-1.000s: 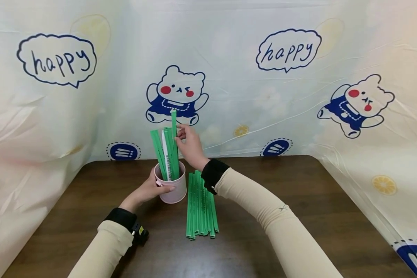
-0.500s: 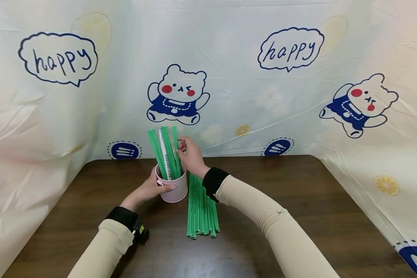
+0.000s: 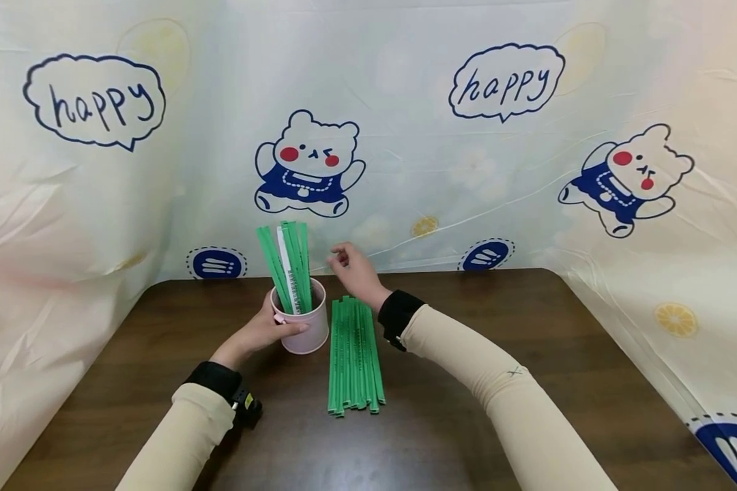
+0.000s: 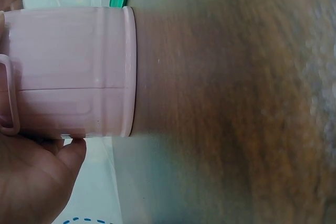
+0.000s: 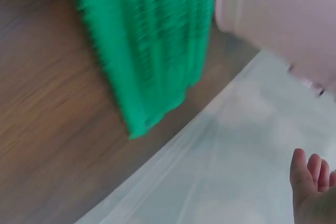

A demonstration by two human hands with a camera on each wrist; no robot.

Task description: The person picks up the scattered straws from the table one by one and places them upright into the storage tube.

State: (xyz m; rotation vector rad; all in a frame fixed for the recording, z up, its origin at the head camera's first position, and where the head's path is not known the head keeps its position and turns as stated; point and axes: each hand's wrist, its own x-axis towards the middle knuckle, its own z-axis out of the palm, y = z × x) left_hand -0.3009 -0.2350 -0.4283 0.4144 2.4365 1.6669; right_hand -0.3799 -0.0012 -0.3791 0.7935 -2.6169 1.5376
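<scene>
Head view: cup (image 3: pixel 307 337) upright toward the far edge of the surface (image 3: pixel 485 368), with green strips (image 3: pixel 301 273) and one white strip (image 3: pixel 287 267) standing in the mouth, tops leaning left. Left hand (image 3: pixel 258 335) wrapped about the near-left side, fingers holding the cup, thumb across the front; probably a brace against tipping under so tall and one-sided a load. Right hand (image 3: pixel 355 273) raised just right of the standing strips, fingers loosely bent, narrow, with nothing visible between them. Loose pile (image 3: pixel 353 358) of further green strips flat beside the cup, roughly parallel; presumably so aligned for picking up singly within short reach.

Left wrist view: cup wall side-on, handle (image 4: pixel 12 95) at left; grip well above the base, perhaps to steady without lifting.

Right wrist view: loose pile blurred, ends uneven; cup at upper right; right hand at the lower corner, fingers relaxed, apparently bare, exact spacing impossible to tell.
</scene>
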